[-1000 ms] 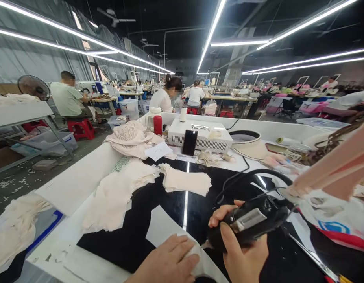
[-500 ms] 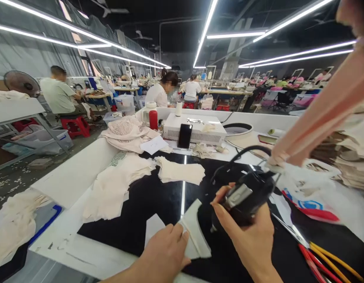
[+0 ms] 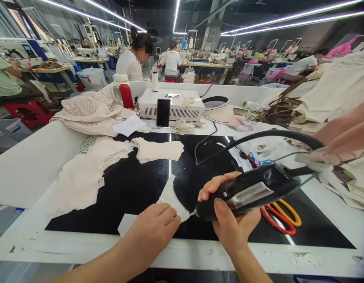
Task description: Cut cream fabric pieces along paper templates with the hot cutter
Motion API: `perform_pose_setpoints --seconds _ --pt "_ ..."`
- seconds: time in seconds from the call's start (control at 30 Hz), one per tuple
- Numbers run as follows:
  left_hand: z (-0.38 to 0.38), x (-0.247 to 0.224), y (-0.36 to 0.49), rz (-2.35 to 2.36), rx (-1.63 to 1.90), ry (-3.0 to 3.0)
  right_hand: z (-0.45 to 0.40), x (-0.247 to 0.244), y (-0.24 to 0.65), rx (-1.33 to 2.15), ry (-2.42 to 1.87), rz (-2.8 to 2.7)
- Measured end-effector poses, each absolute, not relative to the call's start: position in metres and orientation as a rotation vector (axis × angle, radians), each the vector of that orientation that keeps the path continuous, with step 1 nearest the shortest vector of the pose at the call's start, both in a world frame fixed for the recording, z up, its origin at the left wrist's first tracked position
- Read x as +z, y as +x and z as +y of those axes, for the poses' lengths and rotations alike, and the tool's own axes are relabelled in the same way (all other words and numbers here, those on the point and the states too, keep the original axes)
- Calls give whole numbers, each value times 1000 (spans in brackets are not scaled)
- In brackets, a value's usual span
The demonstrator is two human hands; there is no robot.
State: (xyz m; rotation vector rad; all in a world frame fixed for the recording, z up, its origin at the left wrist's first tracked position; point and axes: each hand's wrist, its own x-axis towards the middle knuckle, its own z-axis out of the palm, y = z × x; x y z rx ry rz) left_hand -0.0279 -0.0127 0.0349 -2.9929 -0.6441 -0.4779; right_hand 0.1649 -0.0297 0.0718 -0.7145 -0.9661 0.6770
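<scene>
In the middle foreground my right hand [image 3: 231,224] is wrapped round a black corded handheld tool [image 3: 246,192] with a metal plate on its side. The tool lies tilted, its thin metal tip at the right corner of a small curved white fabric piece [image 3: 174,196]. My left hand [image 3: 158,226], its fingers pressed together, holds that piece near its lower edge over the black tabletop mat [image 3: 125,204]. A flat white piece [image 3: 127,224] partly shows beside the left hand. Scissors with red and yellow handles [image 3: 283,216] lie behind the tool, their blades hidden.
Stacked cream fabric pieces [image 3: 159,150] and a larger fabric pile [image 3: 81,177] lie left. A phone [image 3: 163,113] leans on a white box [image 3: 172,103]. The tool's black cable [image 3: 267,134] arches right, near hanging pink cloth [image 3: 347,129]. A co-worker [image 3: 131,63] sits beyond the table.
The tool has swung from steeply tilted to nearly level, and its tip has come to the white fabric piece's corner. The camera view has shifted right and downward.
</scene>
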Motion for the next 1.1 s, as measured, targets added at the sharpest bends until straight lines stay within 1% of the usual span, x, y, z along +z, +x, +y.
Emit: perform_pose_setpoints --seconds 0.13,0.27,0.43,0.7,1.1 --pt "-12 31 -11 -471 -591 -3067 -32 66 165 662 -720 -971" --pt "-7 23 -1 -390 -614 -3074 -33 63 165 646 -734 -981" --pt "1 16 -5 -433 -564 -3132 -30 62 164 638 -739 -985" --pt "5 12 -20 -496 -628 -3108 -29 63 162 621 -736 -993" --pt "2 10 -20 -555 -588 -3114 -32 65 163 627 -763 -977"
